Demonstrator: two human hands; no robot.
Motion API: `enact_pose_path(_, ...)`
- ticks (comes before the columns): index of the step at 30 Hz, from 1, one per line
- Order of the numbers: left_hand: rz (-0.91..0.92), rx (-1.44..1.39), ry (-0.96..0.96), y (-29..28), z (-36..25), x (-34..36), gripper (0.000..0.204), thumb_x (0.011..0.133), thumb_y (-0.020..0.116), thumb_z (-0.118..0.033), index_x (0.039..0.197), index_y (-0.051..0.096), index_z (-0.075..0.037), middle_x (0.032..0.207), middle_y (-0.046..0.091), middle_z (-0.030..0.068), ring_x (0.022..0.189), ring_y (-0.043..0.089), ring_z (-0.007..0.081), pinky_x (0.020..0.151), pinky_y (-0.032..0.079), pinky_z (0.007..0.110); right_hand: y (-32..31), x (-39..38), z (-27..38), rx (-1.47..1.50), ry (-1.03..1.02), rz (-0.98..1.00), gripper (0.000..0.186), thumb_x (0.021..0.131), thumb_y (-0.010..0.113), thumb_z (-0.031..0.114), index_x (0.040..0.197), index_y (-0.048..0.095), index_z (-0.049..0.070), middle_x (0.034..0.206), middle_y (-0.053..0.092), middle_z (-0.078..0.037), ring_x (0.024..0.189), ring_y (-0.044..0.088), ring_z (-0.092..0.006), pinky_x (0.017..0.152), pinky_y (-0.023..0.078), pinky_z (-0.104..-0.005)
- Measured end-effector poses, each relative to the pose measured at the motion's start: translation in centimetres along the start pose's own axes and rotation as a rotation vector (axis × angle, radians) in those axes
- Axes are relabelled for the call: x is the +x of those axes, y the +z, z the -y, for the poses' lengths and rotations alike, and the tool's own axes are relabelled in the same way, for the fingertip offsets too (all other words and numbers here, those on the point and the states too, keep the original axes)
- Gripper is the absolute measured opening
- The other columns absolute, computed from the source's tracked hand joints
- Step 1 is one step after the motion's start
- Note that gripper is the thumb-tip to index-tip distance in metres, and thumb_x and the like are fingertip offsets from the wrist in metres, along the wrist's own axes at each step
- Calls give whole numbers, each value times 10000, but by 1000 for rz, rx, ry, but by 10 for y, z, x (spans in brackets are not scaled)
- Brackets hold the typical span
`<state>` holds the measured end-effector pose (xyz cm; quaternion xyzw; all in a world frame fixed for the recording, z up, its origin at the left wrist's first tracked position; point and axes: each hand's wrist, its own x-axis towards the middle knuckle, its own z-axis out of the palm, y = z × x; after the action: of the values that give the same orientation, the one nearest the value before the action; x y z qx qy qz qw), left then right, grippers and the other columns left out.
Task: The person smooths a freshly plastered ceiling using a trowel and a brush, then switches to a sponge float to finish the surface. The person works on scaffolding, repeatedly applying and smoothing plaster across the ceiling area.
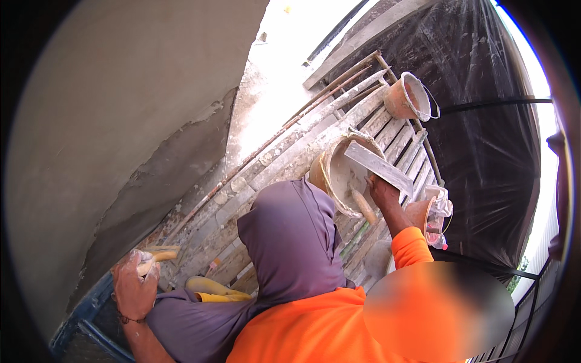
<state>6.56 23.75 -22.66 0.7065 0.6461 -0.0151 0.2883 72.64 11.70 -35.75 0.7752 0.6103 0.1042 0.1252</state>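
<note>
My left hand (pixel 134 287), dusted pale, is closed round a hand tool with a wooden handle (pixel 164 256), beside the wall; the tool's flat part shows only edge-on. On the right, my right hand (pixel 384 192) grips a flat rectangular plastering trowel (pixel 380 167), its grey blade turned up over the mortar bucket (pixel 322 172). The hand covers the trowel's grip. Wet grey mortar (pixel 344 175) lies inside the bucket. A separate wooden handle (pixel 364 207) leans out over the bucket's near rim.
Smooth plaster covers the wall (pixel 133 78) at left, with a rough darker patch (pixel 175 163) below. Planks (pixel 315 142) form a splattered platform. Another bucket (pixel 407 100) stands far right; a container with plastic (pixel 420 215) sits nearer. My bent knees and yellow footwear (pixel 212 289) take up the foreground.
</note>
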Motion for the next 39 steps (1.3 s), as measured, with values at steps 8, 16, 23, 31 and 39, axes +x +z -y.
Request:
enact_pose_path(8, 23, 25, 49, -2, 11, 0, 403, 886, 679, -315, 1141, 689, -3, 1032, 723, 198, 1048, 648, 395, 976, 478, 474, -93, 32, 61, 156, -2, -11, 437, 952, 697, 393, 1265, 705, 89, 1272, 687, -174, 1210, 606, -400, 1060, 438, -526)
enact_pose_path(16, -45, -99, 35, -7, 17, -8, 325, 849, 667, -248, 1090, 679, -29, 964, 721, 205, 962, 682, 416, 885, 527, 493, -195, 162, 287, 697, -771, -78, 257, 806, 817, 271, 926, 703, 75, 854, 686, -137, 848, 662, -373, 779, 512, -490)
enact_pose_path(23, -113, -103, -21, -19, 18, -25, 297, 859, 637, -173, 1101, 709, -17, 943, 728, 231, 961, 710, 395, 897, 546, 492, -260, 207, 442, 933, -1110, -83, 319, 915, 739, 316, 909, 605, 26, 723, 624, -133, 624, 619, -296, 624, 522, -399)
enact_pose_path(31, -79, -133, 18, -22, 28, -26, 307, 842, 648, -165, 1112, 690, -26, 937, 726, 212, 940, 707, 403, 880, 553, 494, -269, 229, 481, 1040, -1025, 4, 476, 948, 671, 471, 876, 566, 13, 720, 590, -188, 643, 583, -358, 623, 492, -425)
enact_pose_path(39, -65, -116, 51, -20, 34, -17, 288, 840, 644, -159, 1079, 690, -3, 909, 719, 232, 918, 712, 404, 858, 556, 499, -232, 210, 457, 808, -1060, -132, 484, 928, 718, 505, 919, 622, 31, 750, 679, -159, 658, 676, -330, 620, 548, -417)
